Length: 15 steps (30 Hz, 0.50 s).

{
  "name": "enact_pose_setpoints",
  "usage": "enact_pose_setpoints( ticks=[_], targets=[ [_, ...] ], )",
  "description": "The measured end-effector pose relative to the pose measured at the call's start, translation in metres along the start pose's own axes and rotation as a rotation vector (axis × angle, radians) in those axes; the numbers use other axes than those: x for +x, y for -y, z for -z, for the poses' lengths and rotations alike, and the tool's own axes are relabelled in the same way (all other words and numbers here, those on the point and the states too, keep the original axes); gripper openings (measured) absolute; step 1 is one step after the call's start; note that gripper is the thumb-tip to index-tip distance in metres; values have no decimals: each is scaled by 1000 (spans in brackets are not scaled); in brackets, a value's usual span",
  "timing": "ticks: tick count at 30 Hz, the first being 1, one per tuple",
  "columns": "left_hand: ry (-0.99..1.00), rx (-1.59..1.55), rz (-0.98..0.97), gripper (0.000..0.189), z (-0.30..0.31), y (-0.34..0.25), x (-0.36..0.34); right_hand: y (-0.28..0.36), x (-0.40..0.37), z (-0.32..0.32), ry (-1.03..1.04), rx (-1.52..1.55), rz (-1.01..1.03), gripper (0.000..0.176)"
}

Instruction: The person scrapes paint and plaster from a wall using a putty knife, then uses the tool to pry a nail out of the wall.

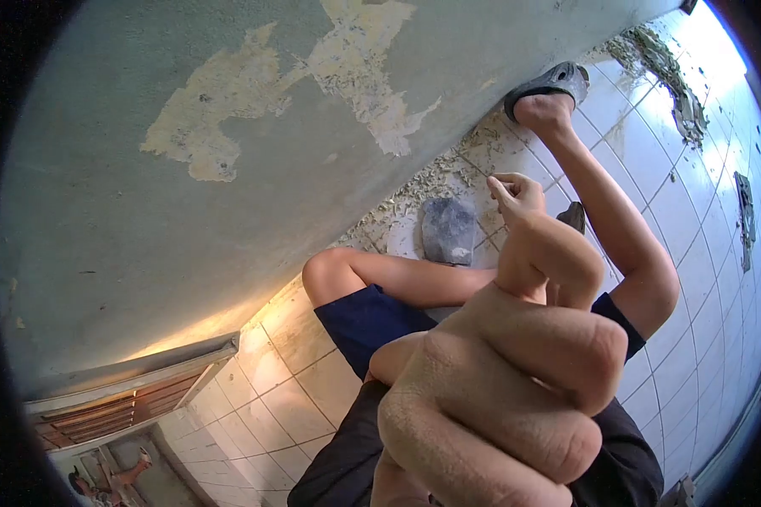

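My right hand [499, 389] fills the lower middle, very close to the camera. Its fingers are curled, and whatever they may hold is hidden. Beyond it, my left hand [518, 196] is over the tiled floor with thumb and fingers drawn together; nothing can be made out between them. A grey-blue flat block [448, 230] lies left of my left hand, on the floor beside the wall. A dark object [572, 217], partly hidden, lies to its right.
A greenish wall [228, 211] with bare, peeled patches runs along the left. Scraped flakes [414, 190] lie along its base. My bent legs surround the hands, with a grey clog [558, 80] against the wall. Dark debris [685, 101] lies at upper right; a wooden shutter [135, 406] is lower left.
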State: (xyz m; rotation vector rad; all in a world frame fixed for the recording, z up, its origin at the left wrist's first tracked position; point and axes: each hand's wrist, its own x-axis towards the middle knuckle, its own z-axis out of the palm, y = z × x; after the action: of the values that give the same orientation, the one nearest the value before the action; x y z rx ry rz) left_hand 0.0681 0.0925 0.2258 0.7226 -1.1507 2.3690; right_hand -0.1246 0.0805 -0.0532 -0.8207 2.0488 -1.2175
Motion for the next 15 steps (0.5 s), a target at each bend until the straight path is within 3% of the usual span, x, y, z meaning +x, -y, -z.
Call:
enact_pose_setpoints(
  ticks=[1,2,10,11,13,15],
  targets=[
    [-188,138,-84,31,-12,2,4,0,-1,0,-6,4,18,33],
    [-187,138,-86,31,-12,5,8,-1,-2,-1,-3,4,18,33],
    [443,-88,-168,26,30,21,39,1,-4,-7,20,37,1,33],
    [442,-91,-167,26,27,7,35,0,-4,-7,13,63,29,33],
    [98,-156,674,32,19,-39,18,2,-4,-7,39,86,13,33],
    [120,-283,751,32,19,-44,10,6,-7,-10,72,114,-2,33]
  ],
)
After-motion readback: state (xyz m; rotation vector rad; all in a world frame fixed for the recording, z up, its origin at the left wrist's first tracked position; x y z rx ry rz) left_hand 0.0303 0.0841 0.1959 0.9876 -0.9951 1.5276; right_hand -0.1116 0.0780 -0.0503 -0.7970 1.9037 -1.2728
